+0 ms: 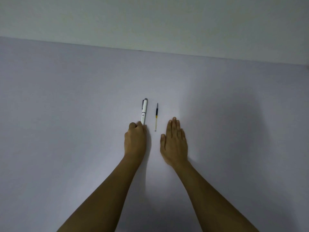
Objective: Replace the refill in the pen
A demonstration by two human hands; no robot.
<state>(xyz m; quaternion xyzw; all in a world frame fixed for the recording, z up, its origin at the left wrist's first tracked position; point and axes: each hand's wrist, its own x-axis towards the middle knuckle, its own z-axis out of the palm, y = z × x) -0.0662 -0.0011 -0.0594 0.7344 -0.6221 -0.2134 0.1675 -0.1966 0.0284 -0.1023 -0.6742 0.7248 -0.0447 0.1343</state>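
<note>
Two bare forearms reaching forward over a pale lilac surface (66,114), with a plain off-white wall (150,19) rising behind its far edge. White pen (144,111) lying on the surface, roughly in line with the arms, capped, grey clip and grey end at the far tip, a small grey mark on the barrel. Left hand (135,141) curled at the near end of the pen, fingers (133,126) bunched together and closed around that end, knuckles up, thumb side toward the pen; near end of the barrel hidden inside the curl, so exact contact under the hand not visible. Refill (156,117) lying just beside the pen on its right, apart from it and nearly parallel, dark pointed tip at the far end, dark ink section below it, a short yellowish band, then a clear pale tube running to the near end. Right hand (173,141) resting flat, palm down, on the surface to the right of the refill, fingers (174,126) stretched out straight and held side by side, thumb slightly spread toward the refill, holding nothing and not touching the refill. Soft shadow of the arms spread across the right part of the surface.
</note>
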